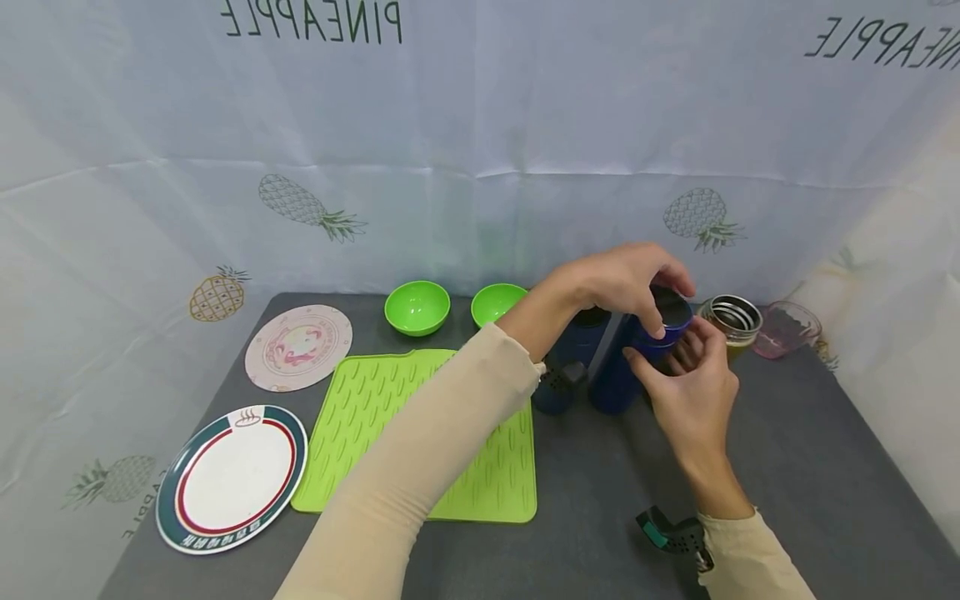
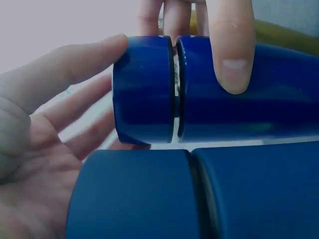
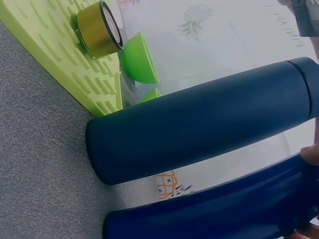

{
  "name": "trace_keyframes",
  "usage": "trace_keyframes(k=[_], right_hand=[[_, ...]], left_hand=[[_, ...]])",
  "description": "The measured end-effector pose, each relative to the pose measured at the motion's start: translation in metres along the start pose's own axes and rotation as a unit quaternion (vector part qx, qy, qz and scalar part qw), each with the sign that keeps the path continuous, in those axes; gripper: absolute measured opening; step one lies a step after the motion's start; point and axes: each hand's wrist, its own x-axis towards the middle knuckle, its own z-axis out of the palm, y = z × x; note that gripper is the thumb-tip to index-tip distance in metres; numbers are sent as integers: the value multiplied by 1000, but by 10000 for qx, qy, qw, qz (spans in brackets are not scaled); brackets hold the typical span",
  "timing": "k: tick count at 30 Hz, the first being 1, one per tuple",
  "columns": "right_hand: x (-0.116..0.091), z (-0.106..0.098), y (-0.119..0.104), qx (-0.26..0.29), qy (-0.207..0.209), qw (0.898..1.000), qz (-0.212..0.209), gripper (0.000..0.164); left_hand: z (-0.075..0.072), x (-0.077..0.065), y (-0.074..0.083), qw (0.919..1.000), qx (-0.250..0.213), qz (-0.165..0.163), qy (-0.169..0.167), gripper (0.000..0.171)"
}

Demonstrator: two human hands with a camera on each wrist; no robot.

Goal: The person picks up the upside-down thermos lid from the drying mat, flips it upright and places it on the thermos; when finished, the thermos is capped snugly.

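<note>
A glossy blue thermos bottle (image 1: 617, 379) stands upright on the grey table. My left hand (image 1: 622, 279) reaches over from the left and grips its blue lid (image 2: 142, 89) between thumb and fingers. A narrow gap shows between lid and body in the left wrist view. My right hand (image 1: 693, 387) holds the bottle's body just below, thumb in front and fingers behind. Close on the left stands a second, matte dark-blue bottle (image 3: 199, 124) with its lid on; the left forearm partly covers it in the head view.
Right of the hands stand a gold flask (image 1: 735, 321) with an open steel mouth and a pink clear cup (image 1: 787, 329). A gold lid (image 3: 99, 31) sits on the green mat (image 1: 495, 492). Two green bowls (image 1: 417, 308), a pink plate (image 1: 298, 348) and a rimmed plate (image 1: 236, 479) lie leftward.
</note>
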Motion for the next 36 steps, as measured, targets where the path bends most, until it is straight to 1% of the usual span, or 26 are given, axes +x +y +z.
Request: trace_keyframes(k=[3, 7, 10, 12, 15, 20, 23, 25, 29, 31, 34, 36], right_hand=[[-1, 1, 0, -25, 3, 10000, 70, 80], [-1, 1, 0, -97, 30, 9999, 84, 82], [-1, 1, 0, -105, 26, 9999, 44, 82], [-1, 0, -1, -93, 30, 9999, 23, 81], [0, 1, -1, -50, 24, 10000, 6, 79], [-1, 1, 0, -72, 43, 10000, 30, 77], [-1, 1, 0, -91, 60, 9999, 19, 76], [-1, 0, 0, -60, 67, 10000, 3, 76], [-1, 0, 1, -38, 75, 10000, 44, 77], [-1, 0, 2, -63, 52, 9999, 113, 79], [-1, 0, 2, -80, 6, 9997, 224, 82], [-1, 0, 1, -89, -12, 9996, 262, 83]], left_hand=[[1, 1, 1, 9991, 202, -305, 208, 60], [4, 3, 7, 9941, 581, -757, 507, 58], [6, 5, 9, 9924, 713, -828, 561, 55], [5, 5, 8, 9932, 700, -752, 546, 54], [4, 4, 5, 9963, 534, -516, 439, 54], [1, 4, -2, 9999, 84, -94, 110, 52], [-1, 4, -4, 9997, -191, 114, -104, 52], [-1, 4, -5, 9989, -360, 191, -220, 53], [-1, 4, -6, 9977, -502, 276, -352, 56], [-1, 4, -5, 9978, -525, 224, -335, 58], [0, 4, -5, 9984, -519, 112, -182, 58], [1, 4, -4, 9991, -414, -49, -8, 55]])
